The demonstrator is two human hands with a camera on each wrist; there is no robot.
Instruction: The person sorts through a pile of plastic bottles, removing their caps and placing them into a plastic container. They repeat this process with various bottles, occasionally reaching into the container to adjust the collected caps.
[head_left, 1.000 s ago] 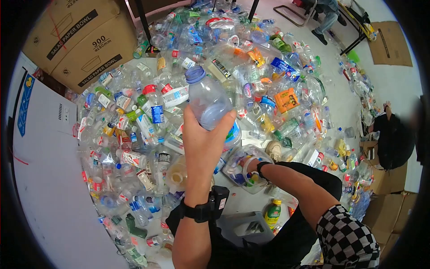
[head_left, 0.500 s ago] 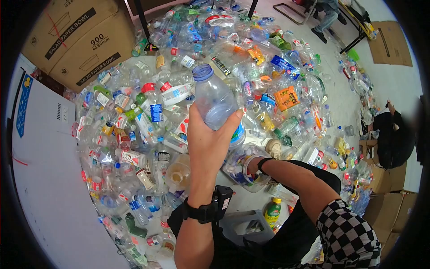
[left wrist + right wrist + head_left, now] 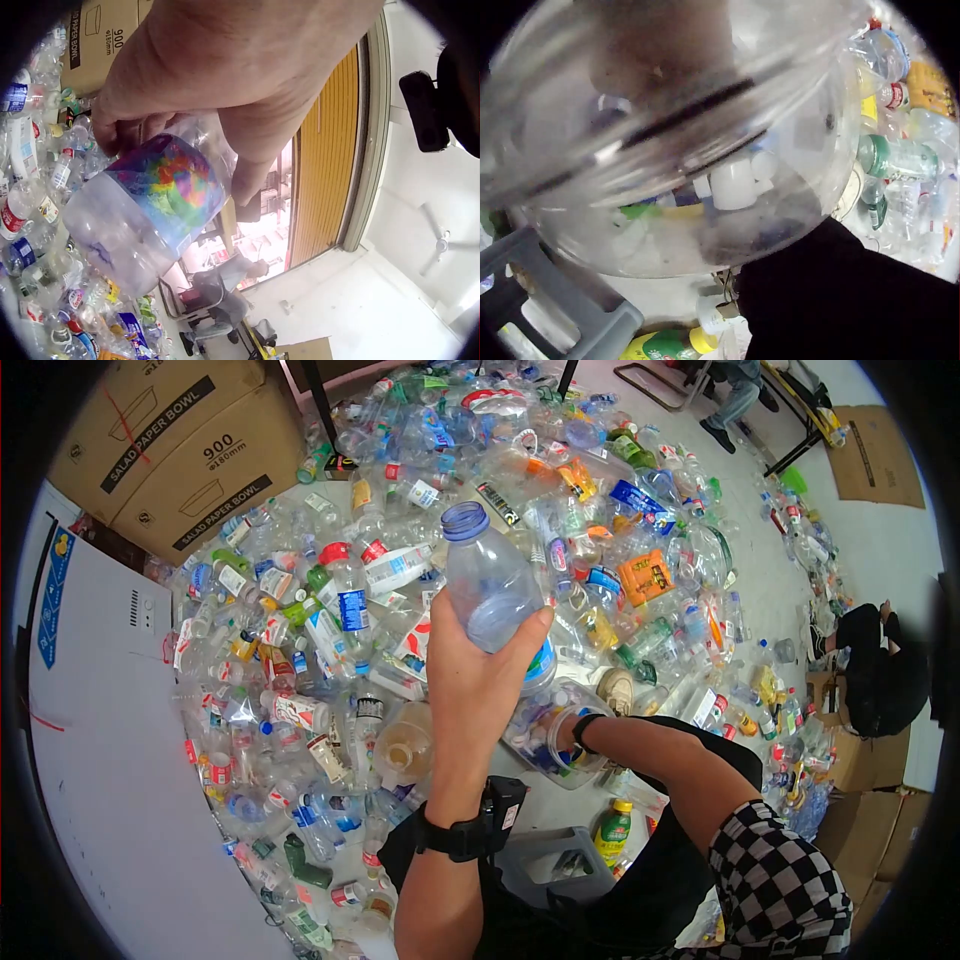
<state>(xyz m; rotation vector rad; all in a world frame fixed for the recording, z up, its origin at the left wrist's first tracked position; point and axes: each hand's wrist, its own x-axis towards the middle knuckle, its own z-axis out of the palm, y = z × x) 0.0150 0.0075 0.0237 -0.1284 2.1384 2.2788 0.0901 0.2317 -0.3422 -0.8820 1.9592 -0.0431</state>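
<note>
Plastic bottle (image 3: pixel 488 580), clasped in the left hand (image 3: pixel 473 672), has edged right. Right hand (image 3: pixel 568 732) inside the jar (image 3: pixel 575 776): can't tell its grip.

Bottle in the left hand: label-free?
No, the left wrist view shows a multicoloured label around the clear plastic bottle the left hand holds.
</note>
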